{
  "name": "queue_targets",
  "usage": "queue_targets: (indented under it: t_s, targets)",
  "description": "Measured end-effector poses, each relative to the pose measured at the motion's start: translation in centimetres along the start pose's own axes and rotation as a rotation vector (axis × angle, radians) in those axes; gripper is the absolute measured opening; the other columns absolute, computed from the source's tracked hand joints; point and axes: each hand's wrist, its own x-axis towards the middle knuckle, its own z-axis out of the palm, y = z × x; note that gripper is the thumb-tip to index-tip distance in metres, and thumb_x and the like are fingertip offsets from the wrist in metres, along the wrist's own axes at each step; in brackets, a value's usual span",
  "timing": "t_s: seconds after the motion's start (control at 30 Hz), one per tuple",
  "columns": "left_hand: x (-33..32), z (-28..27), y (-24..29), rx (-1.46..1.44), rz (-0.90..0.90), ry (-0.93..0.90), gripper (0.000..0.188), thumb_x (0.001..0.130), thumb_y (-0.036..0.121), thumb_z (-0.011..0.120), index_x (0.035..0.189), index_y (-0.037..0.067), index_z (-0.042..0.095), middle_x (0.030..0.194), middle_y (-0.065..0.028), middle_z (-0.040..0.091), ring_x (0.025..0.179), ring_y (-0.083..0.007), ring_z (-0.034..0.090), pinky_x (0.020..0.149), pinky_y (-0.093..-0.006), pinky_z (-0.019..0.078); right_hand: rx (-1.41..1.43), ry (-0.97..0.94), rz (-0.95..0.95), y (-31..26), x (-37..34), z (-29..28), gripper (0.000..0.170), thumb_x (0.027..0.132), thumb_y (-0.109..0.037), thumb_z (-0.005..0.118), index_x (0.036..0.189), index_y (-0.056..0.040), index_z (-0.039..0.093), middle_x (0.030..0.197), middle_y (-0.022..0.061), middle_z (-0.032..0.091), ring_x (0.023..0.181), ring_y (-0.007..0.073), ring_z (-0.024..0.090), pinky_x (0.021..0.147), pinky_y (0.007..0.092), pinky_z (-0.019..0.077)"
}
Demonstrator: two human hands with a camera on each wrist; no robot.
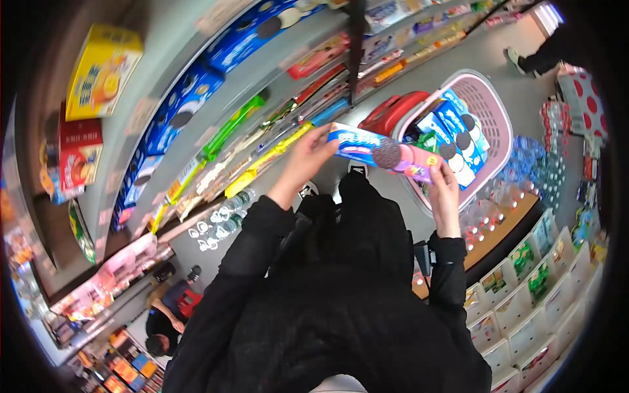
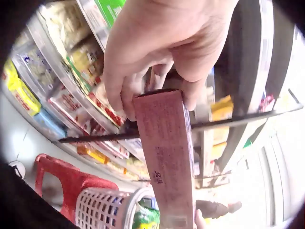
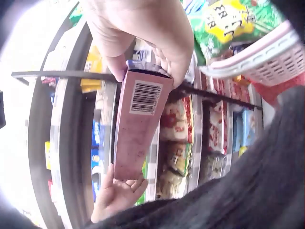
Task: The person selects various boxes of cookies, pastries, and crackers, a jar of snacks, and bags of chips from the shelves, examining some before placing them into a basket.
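Both hands hold a long cookie box (image 1: 383, 152), blue at one end and pink-purple at the other, with a dark sandwich cookie pictured on it. My left hand (image 1: 313, 157) grips the blue end; my right hand (image 1: 445, 196) pinches the pink end. The pink side panel (image 2: 164, 152) of the box faces the left wrist view, its end between thumb and fingers. A barcode (image 3: 146, 97) near the right hand's end shows in the right wrist view. Just beyond the box, a pink basket (image 1: 493, 98) contains several blue cookie packs (image 1: 452, 121) and a green bag (image 3: 209, 43).
A red stool (image 1: 390, 112) stands beside the basket. Shelves of packaged snacks run along the left, with blue cookie boxes (image 1: 187, 105) and a yellow box (image 1: 103, 72). Bottles (image 1: 223, 219) stand on the floor. White bins (image 1: 524, 314) line the right; people are farther off.
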Motion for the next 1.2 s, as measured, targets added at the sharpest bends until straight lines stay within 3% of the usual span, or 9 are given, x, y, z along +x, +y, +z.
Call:
queue_targets:
  t_s: [0.17, 0.2, 0.4, 0.47, 0.6, 0.87, 0.93, 1.07, 1.2]
  targets:
    - [6.1, 8.9, 3.4, 0.242, 0.014, -0.185, 0.041, 0.081, 0.016, 0.057, 0.117, -0.002, 0.046, 0.109, -0.0082, 0.053, 0.099, -0.0127, 0.048, 0.087, -0.0251, 0.0358, -0.143, 0.355, -0.108, -3.9, 1.4, -4.6, 0.041, 0.088, -0.025, 0.048, 0.118, 0.0017, 0.043, 0.112, 0.0063, 0.05, 0.102, 0.013, 0.047, 0.087, 0.0251, 0.0369]
    - [7.3, 10.6, 3.7, 0.292, 0.042, -0.232, 0.041, 0.081, 0.017, 0.057, 0.116, -0.003, 0.047, 0.108, -0.0086, 0.053, 0.099, -0.0127, 0.048, 0.088, -0.025, 0.0353, -0.129, 0.317, -0.225, -4.0, 2.3, -6.0, 0.041, 0.088, -0.025, 0.048, 0.118, 0.0023, 0.043, 0.111, 0.0072, 0.05, 0.102, 0.0122, 0.047, 0.087, 0.025, 0.0363]
    - [15.8, 19.7, 1.1, 0.404, 0.144, -0.296, 0.036, 0.079, 0.011, 0.054, 0.11, -0.005, 0.049, 0.095, -0.0101, 0.059, 0.087, -0.014, 0.055, 0.077, -0.0255, 0.0426, 0.018, 0.542, -0.371, -6.7, 6.4, -11.6, 0.04, 0.088, -0.024, 0.047, 0.118, 0.003, 0.042, 0.111, 0.0087, 0.05, 0.1, 0.0122, 0.047, 0.086, 0.0245, 0.037]
    - [18.2, 22.4, 0.0, 0.409, 0.244, -0.256, 0.034, 0.073, 0.009, 0.053, 0.104, -0.005, 0.052, 0.095, -0.0207, 0.058, 0.088, -0.029, 0.057, 0.078, -0.0326, 0.0432, -0.011, 0.614, -0.369, -7.4, 7.2, -12.7, 0.037, 0.088, -0.022, 0.048, 0.115, 0.0017, 0.044, 0.107, 0.0075, 0.052, 0.095, 0.0112, 0.048, 0.081, 0.0235, 0.0383]
    - [20.4, 25.6, -0.5, 0.639, 0.198, -0.195, 0.034, 0.07, 0.009, 0.048, 0.101, -0.005, 0.052, 0.093, -0.0245, 0.057, 0.091, -0.0373, 0.053, 0.082, -0.0386, 0.0405, -0.131, 0.626, -0.341, -6.4, 8.5, -14.9, 0.03, 0.086, -0.015, 0.048, 0.112, 0.0, 0.045, 0.1, 0.0065, 0.052, 0.088, 0.0106, 0.048, 0.076, 0.0224, 0.0381]
    - [21.7, 25.2, -3.2, 0.659, 0.004, -0.39, 0.044, 0.07, 0.012, 0.05, 0.108, -0.008, 0.045, 0.103, -0.0254, 0.053, 0.101, -0.0338, 0.05, 0.086, -0.0357, 0.0387, -0.243, 0.483, -0.268, -1.5, 9.2, -17.5, 0.043, 0.082, -0.005, 0.046, 0.122, 0.0066, 0.036, 0.116, 0.0129, 0.047, 0.105, 0.017, 0.046, 0.09, 0.027, 0.0332]
    - [20.9, 25.0, -3.4, 0.695, 0.108, -0.314, 0.043, 0.068, 0.009, 0.05, 0.109, -0.003, 0.048, 0.097, -0.0204, 0.058, 0.09, -0.0298, 0.057, 0.078, -0.034, 0.0438, -0.352, 0.506, -0.17, -2.1, 8.5, -16.2, 0.052, 0.081, -0.005, 0.048, 0.127, 0.0068, 0.028, 0.125, 0.0177, 0.039, 0.113, 0.02, 0.04, 0.094, 0.028, 0.0312]
    - [17.9, 22.7, -0.1, 0.72, 0.152, -0.312, 0.047, 0.068, 0.012, 0.053, 0.112, -0.003, 0.046, 0.103, -0.0222, 0.054, 0.098, -0.0322, 0.052, 0.085, -0.0342, 0.04, -0.549, 0.582, -0.216, -2.9, 7.1, -14.3, 0.054, 0.08, -0.008, 0.051, 0.128, 0.0035, 0.028, 0.129, 0.0184, 0.034, 0.118, 0.0236, 0.036, 0.097, 0.0323, 0.0291]
    - [14.7, 16.9, 1.4, 0.681, 0.247, -0.266, 0.042, 0.072, 0.011, 0.053, 0.111, 0.0, 0.047, 0.109, -0.017, 0.052, 0.098, -0.0291, 0.053, 0.086, -0.0335, 0.0405, -0.592, 0.409, -0.342, -4.2, 6.1, -10.0, 0.048, 0.081, -0.005, 0.05, 0.126, -0.0004, 0.033, 0.127, 0.0147, 0.038, 0.116, 0.0224, 0.038, 0.095, 0.0325, 0.0321]
